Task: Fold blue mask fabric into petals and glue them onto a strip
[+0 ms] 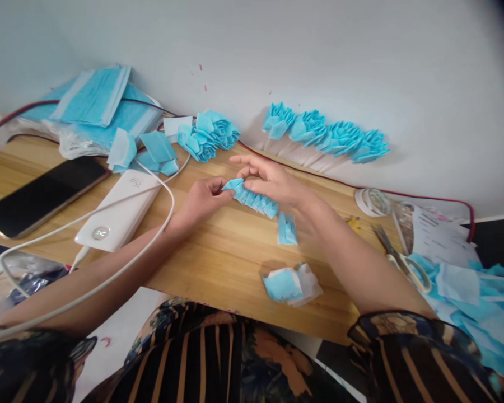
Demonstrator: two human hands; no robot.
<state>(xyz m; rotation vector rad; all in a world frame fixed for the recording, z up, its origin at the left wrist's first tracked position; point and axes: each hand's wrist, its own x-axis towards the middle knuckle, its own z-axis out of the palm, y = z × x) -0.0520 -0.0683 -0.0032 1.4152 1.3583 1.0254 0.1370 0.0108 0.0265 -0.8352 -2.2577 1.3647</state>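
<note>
My left hand (pixel 205 200) pinches a light-blue folded petal (pixel 234 185), cut from mask fabric, between thumb and fingers. It is at the left end of a row of overlapping folded petals (pixel 256 201) lying on the wooden table. Over the row's upper side, my right hand (pixel 271 178) has its fingers stretched and apart, with the thumb close to the pinched petal; whether it touches is unclear. Just past the right end of the row lies a small folded blue piece (pixel 287 228). Nearer to me is a loose blue and white fabric piece (pixel 292 284).
Blue fabric flowers (pixel 308 127) on sticks lean against the wall, and more flowers (pixel 209 134) lie left of them. A mask stack (pixel 92 101), phone (pixel 46 193) and cabled power bank (pixel 117 210) occupy the left. Scissors (pixel 403 260), tape (pixel 373 201) and blue cuttings (pixel 483 308) are right.
</note>
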